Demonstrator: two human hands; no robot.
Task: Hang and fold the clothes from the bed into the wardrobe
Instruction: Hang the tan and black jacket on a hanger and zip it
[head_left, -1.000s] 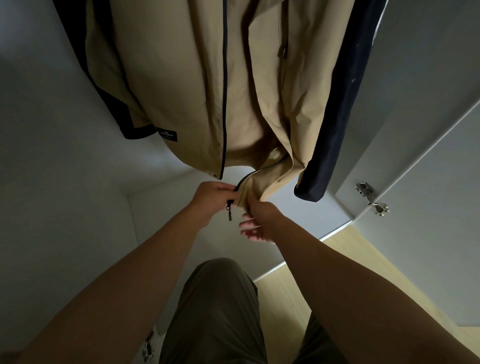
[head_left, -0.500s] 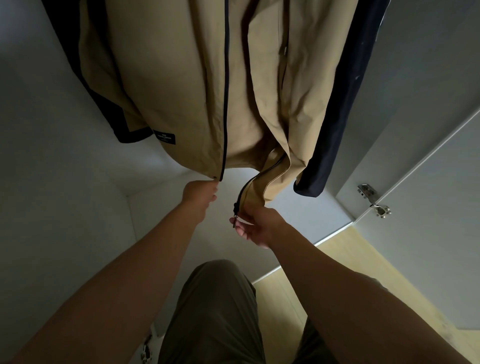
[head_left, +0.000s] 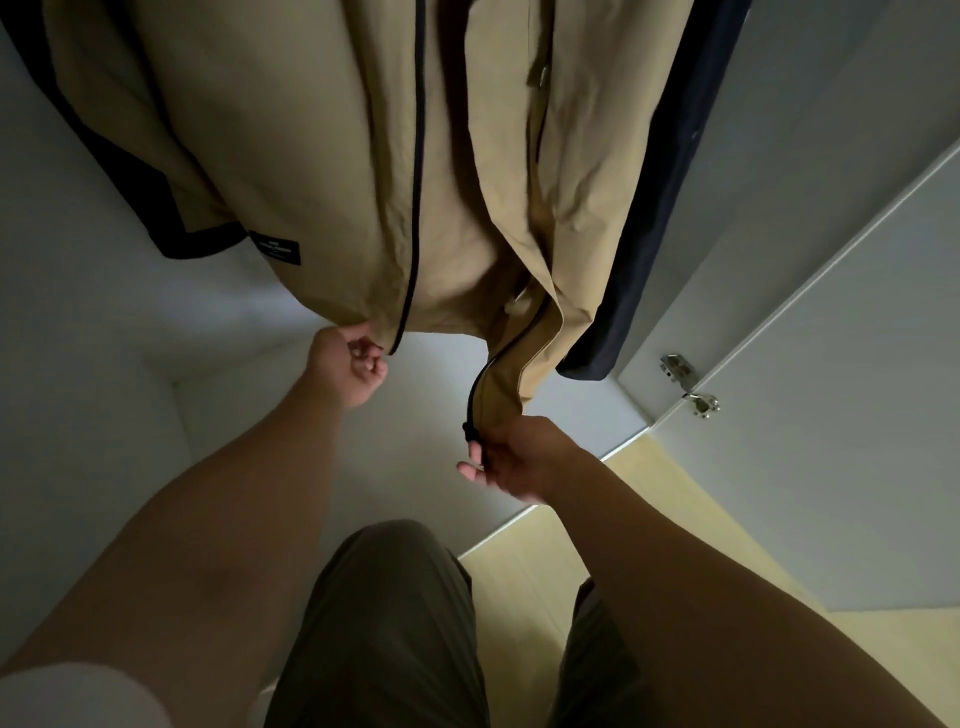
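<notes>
The tan jacket (head_left: 322, 156) is hanging inside the wardrobe (head_left: 78, 415), front unzipped. The left hand (head_left: 348, 366) is pinching one front panel's hem corner. The right hand (head_left: 519, 457), held apart from it, is gripping the other panel's bottom corner at the zipper (head_left: 475, 400).

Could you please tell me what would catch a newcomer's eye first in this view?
A tan fabric jacket with dark navy trim fills the upper centre, hanging unzipped inside a white wardrobe. Just below it, the left hand pinches one front hem corner, while the right hand holds the other panel's zipper end. A shiny metal hinge glints at the right.
</notes>
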